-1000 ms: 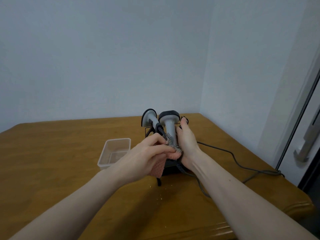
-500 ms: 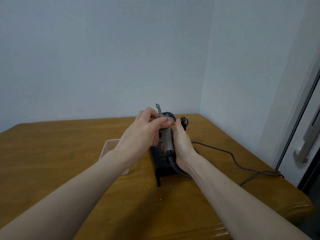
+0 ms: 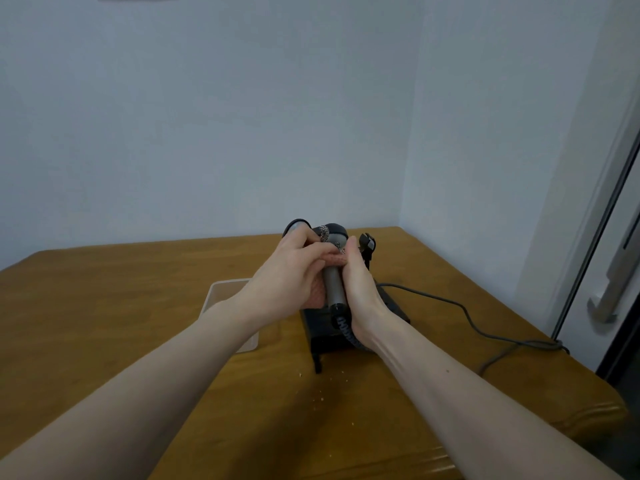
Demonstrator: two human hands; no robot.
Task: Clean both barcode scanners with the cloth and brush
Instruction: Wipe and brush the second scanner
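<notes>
A grey barcode scanner (image 3: pixel 334 285) with a black head stands upright over a black stand (image 3: pixel 323 332) near the table's far edge. My right hand (image 3: pixel 360 282) grips its handle from the right. My left hand (image 3: pixel 298 268) holds a patterned cloth (image 3: pixel 323 233) against the scanner's neck and head. A second scanner (image 3: pixel 294 226) shows only as a dark curved edge behind my left hand. A black clip-like part (image 3: pixel 367 245) sticks up to the right. No brush is visible.
A clear plastic tub (image 3: pixel 225 296) sits left of the stand, partly behind my left forearm. A grey cable (image 3: pixel 460 310) runs right across the wooden table (image 3: pixel 121 306) toward a door frame. Crumbs (image 3: pixel 322 398) lie in front of the stand. Walls close off the back and right.
My left hand rose with the cloth from the scanner's lower handle to its head, then slid slightly down. My right hand kept its grip on the handle.
</notes>
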